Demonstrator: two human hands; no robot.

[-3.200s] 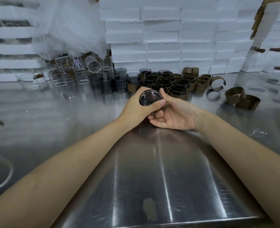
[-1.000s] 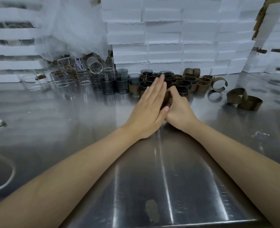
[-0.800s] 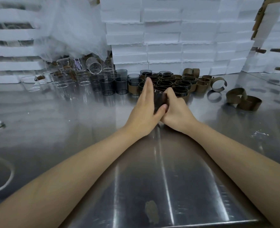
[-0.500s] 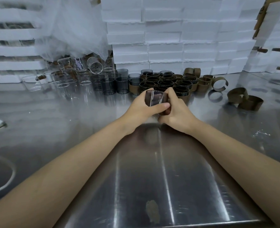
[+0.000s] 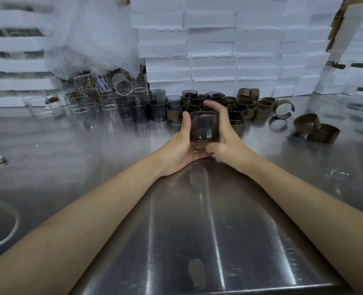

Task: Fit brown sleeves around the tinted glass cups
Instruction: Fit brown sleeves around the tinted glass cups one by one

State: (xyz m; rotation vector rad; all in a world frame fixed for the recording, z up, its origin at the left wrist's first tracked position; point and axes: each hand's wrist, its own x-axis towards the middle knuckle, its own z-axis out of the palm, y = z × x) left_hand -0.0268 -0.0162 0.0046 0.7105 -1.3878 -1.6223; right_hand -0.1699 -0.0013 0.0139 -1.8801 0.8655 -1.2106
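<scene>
Change since half a second ago: both hands have lifted the tinted glass cup [image 5: 204,126] slightly and turned it upright between them; earlier the left thumb lay across its front.
Left hand [image 5: 181,146]: cupped under and against the cup's left side, thumb up along the glass wall, gripping it.
Right hand [image 5: 225,137]: wrapped around the cup's right side, fingers [image 5: 213,105] curled over the far rim, gripping it too.
Cup: bare smoky glass, no sleeve visible on it, held above the steel table [image 5: 197,220], just in front of the sleeved cups.
Sleeved cups [image 5: 236,116]: clustered behind the hands, brown bands around dark glass.
Unsleeved tinted cups [image 5: 141,110]: standing in a group to the left of that cluster.
Clear glasses [image 5: 103,96]: farther left, some tipped over.
Loose brown sleeves [image 5: 314,128]: curled open on the table to the right, well apart from the hands.
White foam boxes [image 5: 229,50]: stacked along the back.
</scene>
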